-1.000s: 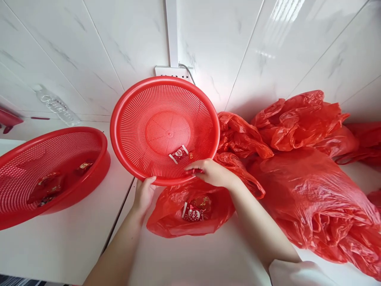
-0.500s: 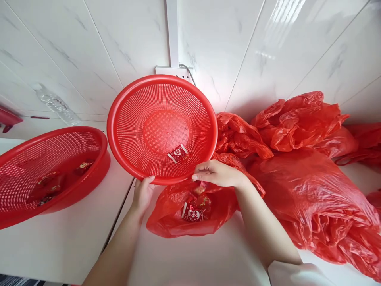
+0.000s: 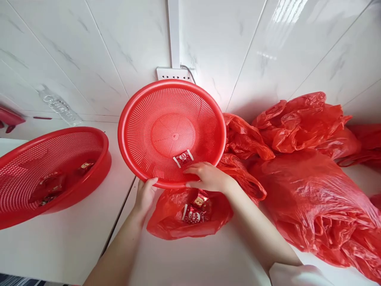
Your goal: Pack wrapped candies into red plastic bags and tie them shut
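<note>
A red plastic mesh basket [image 3: 174,101] is tilted toward me, with a red-and-white wrapped packet [image 3: 183,158] low inside it. My left hand [image 3: 145,196] grips its near rim, thumb on top. My right hand [image 3: 208,177] is at the lower right rim, its fingers just inside the basket near the packet and parted from the thumb; nothing shows in them. Under the basket an open red plastic bag [image 3: 166,220] rests on the white table, holding a red-and-gold packet [image 3: 200,200] and a red-and-white packet [image 3: 193,214].
A second red basket [image 3: 102,159] with several packets stands on the left. Behind it a clear plastic bottle [image 3: 61,105] lies by the wall. Red plastic bags [image 3: 315,190] are heaped along the right. A power strip [image 3: 174,74] is against the tiled wall.
The basket has shifted slightly right and down in view. My right hand has moved from above the bag to inside the basket's rim. A red-and-gold packet now lies in the bag.
</note>
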Action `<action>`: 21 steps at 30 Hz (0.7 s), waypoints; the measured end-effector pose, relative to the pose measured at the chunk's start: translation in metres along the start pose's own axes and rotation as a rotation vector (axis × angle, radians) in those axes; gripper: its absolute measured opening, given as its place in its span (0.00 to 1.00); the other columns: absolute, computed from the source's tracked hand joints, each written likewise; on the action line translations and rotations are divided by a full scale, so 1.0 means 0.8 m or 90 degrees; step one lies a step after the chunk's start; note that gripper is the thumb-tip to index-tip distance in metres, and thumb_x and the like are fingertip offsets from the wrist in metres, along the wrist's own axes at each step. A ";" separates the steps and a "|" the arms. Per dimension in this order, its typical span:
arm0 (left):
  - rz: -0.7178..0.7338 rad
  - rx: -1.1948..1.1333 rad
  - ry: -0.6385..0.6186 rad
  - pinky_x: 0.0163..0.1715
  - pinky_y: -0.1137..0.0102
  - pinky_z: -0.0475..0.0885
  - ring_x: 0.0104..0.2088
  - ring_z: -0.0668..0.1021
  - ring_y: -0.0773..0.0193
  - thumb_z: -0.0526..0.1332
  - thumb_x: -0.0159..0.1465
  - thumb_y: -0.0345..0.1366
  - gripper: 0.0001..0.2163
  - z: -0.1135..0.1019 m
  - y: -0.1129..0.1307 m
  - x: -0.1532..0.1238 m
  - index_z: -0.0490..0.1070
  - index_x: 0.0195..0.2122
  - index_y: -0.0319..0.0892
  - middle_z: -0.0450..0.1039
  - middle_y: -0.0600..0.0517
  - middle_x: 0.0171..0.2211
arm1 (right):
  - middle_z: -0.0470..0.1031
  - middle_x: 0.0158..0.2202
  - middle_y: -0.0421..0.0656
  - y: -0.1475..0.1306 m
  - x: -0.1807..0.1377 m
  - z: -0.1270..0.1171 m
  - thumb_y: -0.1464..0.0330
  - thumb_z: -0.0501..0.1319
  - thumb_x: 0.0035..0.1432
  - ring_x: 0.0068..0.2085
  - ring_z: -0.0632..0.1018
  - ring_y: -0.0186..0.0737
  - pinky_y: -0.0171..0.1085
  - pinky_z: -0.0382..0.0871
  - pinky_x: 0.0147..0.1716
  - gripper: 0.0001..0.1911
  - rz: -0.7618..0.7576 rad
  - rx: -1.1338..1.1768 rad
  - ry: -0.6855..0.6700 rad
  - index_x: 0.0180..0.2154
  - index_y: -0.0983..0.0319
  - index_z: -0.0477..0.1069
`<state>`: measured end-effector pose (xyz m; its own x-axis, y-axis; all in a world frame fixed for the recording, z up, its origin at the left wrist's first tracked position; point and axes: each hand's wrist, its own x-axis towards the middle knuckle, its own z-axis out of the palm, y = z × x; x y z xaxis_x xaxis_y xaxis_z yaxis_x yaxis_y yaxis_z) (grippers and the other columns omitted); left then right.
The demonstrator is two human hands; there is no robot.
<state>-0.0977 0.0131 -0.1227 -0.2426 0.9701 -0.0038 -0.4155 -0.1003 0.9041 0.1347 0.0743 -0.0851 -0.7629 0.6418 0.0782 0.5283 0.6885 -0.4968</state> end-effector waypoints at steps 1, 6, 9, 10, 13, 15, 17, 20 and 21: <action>0.006 -0.002 0.003 0.47 0.60 0.74 0.46 0.78 0.55 0.62 0.57 0.29 0.15 -0.003 -0.002 0.004 0.74 0.45 0.44 0.77 0.50 0.39 | 0.76 0.48 0.47 -0.001 -0.001 -0.005 0.63 0.60 0.61 0.50 0.75 0.45 0.43 0.65 0.52 0.16 -0.033 0.048 -0.002 0.50 0.60 0.73; 0.029 0.006 0.015 0.47 0.61 0.74 0.47 0.77 0.56 0.62 0.56 0.28 0.12 -0.007 -0.002 0.010 0.75 0.41 0.44 0.76 0.51 0.39 | 0.77 0.37 0.43 -0.001 -0.003 -0.018 0.65 0.56 0.64 0.36 0.78 0.36 0.37 0.72 0.39 0.11 0.024 0.379 0.040 0.43 0.63 0.74; 0.035 -0.003 0.011 0.47 0.61 0.74 0.47 0.77 0.57 0.62 0.56 0.29 0.13 -0.004 0.002 0.008 0.75 0.43 0.44 0.76 0.51 0.42 | 0.76 0.36 0.44 -0.001 -0.007 -0.020 0.60 0.55 0.64 0.35 0.80 0.38 0.38 0.75 0.36 0.16 0.079 0.586 -0.031 0.46 0.64 0.72; 0.037 -0.005 0.008 0.46 0.61 0.74 0.47 0.77 0.57 0.61 0.56 0.29 0.13 -0.004 0.004 0.008 0.75 0.43 0.44 0.76 0.50 0.42 | 0.76 0.36 0.44 -0.001 -0.008 -0.021 0.59 0.55 0.64 0.35 0.80 0.38 0.38 0.76 0.36 0.18 0.087 0.617 -0.046 0.46 0.65 0.72; 0.034 -0.006 0.008 0.45 0.61 0.75 0.45 0.78 0.57 0.61 0.56 0.30 0.13 -0.003 0.007 0.008 0.75 0.43 0.44 0.76 0.50 0.41 | 0.76 0.34 0.43 -0.003 -0.013 -0.027 0.58 0.58 0.62 0.34 0.79 0.37 0.38 0.74 0.37 0.18 0.066 0.567 -0.082 0.44 0.65 0.74; 0.030 -0.003 0.017 0.44 0.61 0.75 0.44 0.78 0.57 0.62 0.55 0.30 0.14 -0.004 0.006 0.009 0.75 0.44 0.45 0.77 0.50 0.41 | 0.76 0.32 0.42 -0.006 -0.014 -0.031 0.57 0.59 0.61 0.33 0.78 0.37 0.36 0.72 0.37 0.18 0.023 0.463 -0.088 0.39 0.65 0.76; 0.026 0.007 0.028 0.44 0.62 0.75 0.44 0.79 0.58 0.63 0.54 0.30 0.15 -0.005 0.004 0.009 0.75 0.44 0.45 0.77 0.51 0.41 | 0.76 0.30 0.42 -0.009 -0.011 -0.029 0.56 0.56 0.63 0.33 0.77 0.37 0.36 0.71 0.37 0.19 0.006 0.337 -0.021 0.35 0.65 0.76; 0.015 0.026 0.014 0.45 0.64 0.75 0.44 0.78 0.58 0.64 0.53 0.30 0.16 -0.004 0.002 0.005 0.75 0.44 0.44 0.77 0.51 0.40 | 0.77 0.43 0.47 -0.007 0.000 -0.014 0.57 0.52 0.66 0.45 0.76 0.42 0.42 0.68 0.48 0.19 0.031 0.136 0.142 0.43 0.63 0.74; 0.004 0.030 -0.004 0.45 0.63 0.75 0.45 0.78 0.57 0.64 0.53 0.31 0.15 -0.002 0.002 0.002 0.75 0.44 0.43 0.77 0.50 0.40 | 0.73 0.51 0.50 -0.005 0.003 -0.006 0.57 0.53 0.66 0.53 0.73 0.46 0.46 0.64 0.53 0.20 0.042 0.071 0.172 0.49 0.63 0.71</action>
<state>-0.1005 0.0138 -0.1220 -0.2397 0.9708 0.0038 -0.3720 -0.0955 0.9233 0.1321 0.0747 -0.0788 -0.5930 0.7612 0.2626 0.5180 0.6103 -0.5993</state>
